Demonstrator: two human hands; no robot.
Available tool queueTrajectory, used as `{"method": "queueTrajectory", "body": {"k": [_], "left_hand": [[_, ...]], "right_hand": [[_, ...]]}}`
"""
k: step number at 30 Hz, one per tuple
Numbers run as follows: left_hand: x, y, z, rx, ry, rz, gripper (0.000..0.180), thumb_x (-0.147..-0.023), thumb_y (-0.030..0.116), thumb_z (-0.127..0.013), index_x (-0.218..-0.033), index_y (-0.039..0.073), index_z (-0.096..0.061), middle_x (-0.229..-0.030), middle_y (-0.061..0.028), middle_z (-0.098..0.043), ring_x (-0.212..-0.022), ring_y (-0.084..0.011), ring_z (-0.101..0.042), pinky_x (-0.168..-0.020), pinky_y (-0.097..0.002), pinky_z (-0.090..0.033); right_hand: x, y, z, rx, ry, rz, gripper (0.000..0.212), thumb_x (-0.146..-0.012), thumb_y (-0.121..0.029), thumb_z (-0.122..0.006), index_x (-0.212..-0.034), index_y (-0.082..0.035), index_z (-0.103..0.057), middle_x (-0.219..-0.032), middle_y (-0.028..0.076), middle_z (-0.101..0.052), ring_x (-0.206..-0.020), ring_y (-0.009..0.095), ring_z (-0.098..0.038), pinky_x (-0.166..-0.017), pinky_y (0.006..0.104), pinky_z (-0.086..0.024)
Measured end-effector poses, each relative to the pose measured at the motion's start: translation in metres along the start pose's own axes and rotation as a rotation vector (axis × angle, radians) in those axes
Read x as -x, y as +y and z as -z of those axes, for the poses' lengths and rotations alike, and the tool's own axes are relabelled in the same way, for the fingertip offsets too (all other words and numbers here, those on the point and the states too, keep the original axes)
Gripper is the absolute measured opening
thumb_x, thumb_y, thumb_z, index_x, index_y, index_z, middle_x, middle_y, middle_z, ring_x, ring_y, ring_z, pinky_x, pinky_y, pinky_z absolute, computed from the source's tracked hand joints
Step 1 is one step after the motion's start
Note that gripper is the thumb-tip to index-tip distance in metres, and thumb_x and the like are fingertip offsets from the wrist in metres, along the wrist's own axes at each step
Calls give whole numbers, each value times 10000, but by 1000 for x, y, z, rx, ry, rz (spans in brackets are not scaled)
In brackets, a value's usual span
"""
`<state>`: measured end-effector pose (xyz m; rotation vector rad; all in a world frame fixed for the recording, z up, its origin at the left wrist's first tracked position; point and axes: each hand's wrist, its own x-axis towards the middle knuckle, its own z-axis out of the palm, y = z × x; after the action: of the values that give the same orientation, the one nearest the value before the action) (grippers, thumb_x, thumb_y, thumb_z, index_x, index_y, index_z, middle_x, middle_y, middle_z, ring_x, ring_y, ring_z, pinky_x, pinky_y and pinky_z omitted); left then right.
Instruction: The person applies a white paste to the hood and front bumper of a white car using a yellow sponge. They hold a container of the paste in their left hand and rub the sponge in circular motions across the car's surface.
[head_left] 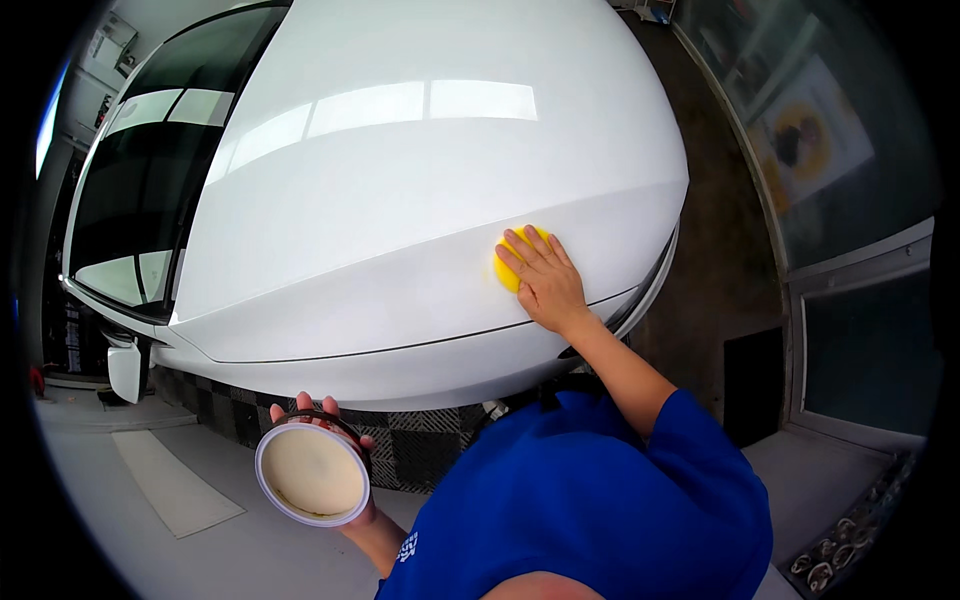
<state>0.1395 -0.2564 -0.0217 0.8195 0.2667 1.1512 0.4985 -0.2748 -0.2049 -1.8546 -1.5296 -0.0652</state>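
My right hand (546,280) lies with fingers spread over a round yellow sponge (506,273), pressing it flat on the white car hood (400,270) near its front edge. Lower left, my left hand (322,405) holds up an open round tub (312,474) with a pale rim. Cream-coloured paste fills the tub, with its surface facing me. The left fingers wrap behind the tub, and their tips show above its far rim. The tub is apart from the car.
The car's windshield (130,170) and side mirror (126,370) are at the left. Dark grid floor tiles (425,440) lie beside the car. A glass door (865,340) and a dark mat (753,388) are at the right. Strip-shaped light reflections cross the hood.
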Motion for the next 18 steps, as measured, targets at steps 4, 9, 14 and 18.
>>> {"method": "queueTrajectory", "body": {"k": [4, 9, 14, 18], "left_hand": [[-17, -22, -39, 41, 100, 6, 672, -1060, 511, -323, -1616, 156, -193, -1637, -208, -253, -1473, -433, -315, -948, -713, -425], [-29, -44, -60, -33, 86, -19, 656, -1062, 508, -350, -1606, 169, -212, -1620, -198, -285, -1444, -437, -369, -903, -715, -485], [-33, -62, -91, 55, 386, -66, 653, -1058, 507, -346, -1605, 172, -221, -1602, -204, -317, -1422, -434, -396, -832, -660, -515], [-62, -94, -113, -18, 232, -36, 680, -1045, 526, -368, -1591, 142, -241, -1584, -209, -341, -1408, -435, -416, -790, -638, -532]], "right_hand": [[-55, 56, 12, 124, 216, -140, 530, -897, -94, -501, -1417, -136, -591, -1534, 63, -506, -1442, 327, -420, -1207, 509, -275], [-51, 50, 23, -49, 81, 5, 515, -887, -92, -493, -1384, -133, -622, -1509, 68, -532, -1436, 311, -433, -1212, 486, -287], [-105, 151, 30, 107, 131, -216, 512, -967, -149, -404, -1454, -138, -560, -1569, 82, -459, -1490, 310, -344, -1241, 468, -219], [-141, 139, 18, 99, 89, -101, 495, -968, -158, -425, -1440, -173, -576, -1562, 59, -470, -1492, 299, -334, -1254, 447, -193]]}}
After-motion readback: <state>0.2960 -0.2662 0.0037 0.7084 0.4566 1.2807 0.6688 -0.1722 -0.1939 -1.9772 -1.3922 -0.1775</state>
